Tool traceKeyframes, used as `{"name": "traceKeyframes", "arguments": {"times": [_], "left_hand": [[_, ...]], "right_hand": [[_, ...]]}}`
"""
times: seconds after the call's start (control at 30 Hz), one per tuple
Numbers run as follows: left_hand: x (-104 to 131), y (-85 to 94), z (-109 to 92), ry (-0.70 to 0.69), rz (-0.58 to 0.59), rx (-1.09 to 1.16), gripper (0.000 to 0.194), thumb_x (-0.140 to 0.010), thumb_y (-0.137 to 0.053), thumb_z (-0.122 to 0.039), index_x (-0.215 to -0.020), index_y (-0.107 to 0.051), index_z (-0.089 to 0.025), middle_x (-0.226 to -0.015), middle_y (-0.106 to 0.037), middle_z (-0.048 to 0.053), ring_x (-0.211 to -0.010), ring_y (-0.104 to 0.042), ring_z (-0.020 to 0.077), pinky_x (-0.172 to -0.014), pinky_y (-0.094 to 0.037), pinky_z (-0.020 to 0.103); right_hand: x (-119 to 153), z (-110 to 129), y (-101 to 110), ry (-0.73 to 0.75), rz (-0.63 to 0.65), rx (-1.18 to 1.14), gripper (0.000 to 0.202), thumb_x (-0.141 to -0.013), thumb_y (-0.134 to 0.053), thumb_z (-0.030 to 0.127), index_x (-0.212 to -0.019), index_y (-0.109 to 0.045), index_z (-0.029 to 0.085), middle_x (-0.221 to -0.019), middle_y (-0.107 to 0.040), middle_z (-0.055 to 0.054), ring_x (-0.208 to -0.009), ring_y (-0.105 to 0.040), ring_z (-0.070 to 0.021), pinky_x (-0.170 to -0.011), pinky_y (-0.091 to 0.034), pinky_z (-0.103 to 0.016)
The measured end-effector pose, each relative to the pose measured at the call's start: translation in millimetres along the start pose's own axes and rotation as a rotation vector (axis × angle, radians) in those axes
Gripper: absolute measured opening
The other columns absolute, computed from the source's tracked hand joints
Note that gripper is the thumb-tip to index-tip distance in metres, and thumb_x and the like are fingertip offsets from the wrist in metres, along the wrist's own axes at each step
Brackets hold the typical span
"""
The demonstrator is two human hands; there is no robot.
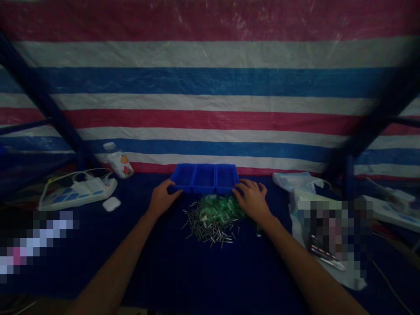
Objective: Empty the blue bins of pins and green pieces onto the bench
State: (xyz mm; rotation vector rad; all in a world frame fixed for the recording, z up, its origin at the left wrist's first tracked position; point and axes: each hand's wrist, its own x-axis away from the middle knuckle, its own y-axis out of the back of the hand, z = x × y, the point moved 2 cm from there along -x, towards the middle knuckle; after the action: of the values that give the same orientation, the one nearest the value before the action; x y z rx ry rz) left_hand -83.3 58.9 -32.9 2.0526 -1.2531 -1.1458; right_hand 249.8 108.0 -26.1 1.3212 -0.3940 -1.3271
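Observation:
Three blue bins point(204, 190) stand side by side at the back of the dark blue table, with nothing visible inside. My left hand point(163, 197) grips the left bin's front corner between thumb and fingers. At the right bin's front corner, my right hand point(254, 199) has its fingers and thumb around the edge. Just in front of the bins lies a heap of green translucent pieces point(216, 209). Many thin metal nails or screws point(211, 229) are scattered against and in front of that heap.
On the left are a power strip point(78, 192), a white case point(111, 204) and a bottle point(120, 162). Plastic packaging point(300, 180) and a shiny dark object point(324, 253) lie on the right, beside another power strip point(393, 210). A striped sheet point(210, 83) hangs behind.

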Motion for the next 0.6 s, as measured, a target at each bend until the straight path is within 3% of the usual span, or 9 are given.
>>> {"name": "traceKeyframes", "arguments": {"times": [0.33, 0.4, 0.5, 0.53, 0.6], "left_hand": [[2.7, -2.7, 1.4, -0.022, 0.054, -0.007, 0.021, -0.084, -0.069, -0.037, -0.097, -0.063, -0.022, -0.111, -0.071, 0.009, -0.107, -0.067, 0.0273, -0.099, -0.050, 0.043], [4.5, -4.4, 2.1, -0.050, 0.015, -0.008, 0.023, -0.083, -0.071, -0.035, -0.100, -0.065, -0.021, -0.130, -0.065, 0.014, -0.123, -0.061, 0.0316, -0.107, -0.046, 0.049], [8.6, -5.7, -0.4, -0.098, -0.085, -0.016, 0.032, -0.082, -0.075, -0.037, -0.107, -0.067, -0.020, -0.157, -0.039, 0.017, -0.137, -0.049, 0.0364, -0.113, -0.042, 0.054], [10.1, -5.5, -2.8, -0.126, -0.112, -0.022, 0.034, -0.083, -0.074, -0.038, -0.110, -0.067, -0.020, -0.160, -0.033, 0.017, -0.139, -0.047, 0.0370, -0.114, -0.041, 0.055], [13.0, -4.4, -9.6, -0.195, -0.152, -0.038, 0.030, -0.087, -0.070, -0.038, -0.112, -0.068, -0.022, -0.157, -0.036, 0.014, -0.140, -0.044, 0.0363, -0.115, -0.039, 0.056]], "right_hand": [[1.0, -2.7, -3.4, 0.006, -0.022, -0.020, 0.029, -0.097, -0.048, 0.038, -0.107, -0.072, 0.026, -0.128, -0.068, -0.011, -0.120, -0.058, -0.0318, -0.106, -0.027, -0.066], [1.3, -3.3, -4.0, 0.008, -0.027, -0.021, 0.029, -0.096, -0.049, 0.038, -0.107, -0.073, 0.026, -0.128, -0.068, -0.011, -0.119, -0.058, -0.0319, -0.106, -0.028, -0.065], [1.7, -3.6, -4.2, 0.006, -0.029, -0.021, 0.028, -0.096, -0.049, 0.038, -0.106, -0.073, 0.026, -0.127, -0.068, -0.010, -0.118, -0.059, -0.0318, -0.106, -0.028, -0.065], [1.8, -3.6, -4.1, 0.005, -0.027, -0.022, 0.029, -0.096, -0.049, 0.039, -0.106, -0.073, 0.026, -0.127, -0.068, -0.010, -0.118, -0.059, -0.0318, -0.106, -0.027, -0.065], [1.9, -3.4, -3.6, 0.002, -0.021, -0.028, 0.029, -0.096, -0.048, 0.039, -0.107, -0.072, 0.026, -0.127, -0.068, -0.010, -0.119, -0.058, -0.0317, -0.107, -0.026, -0.065]]}}
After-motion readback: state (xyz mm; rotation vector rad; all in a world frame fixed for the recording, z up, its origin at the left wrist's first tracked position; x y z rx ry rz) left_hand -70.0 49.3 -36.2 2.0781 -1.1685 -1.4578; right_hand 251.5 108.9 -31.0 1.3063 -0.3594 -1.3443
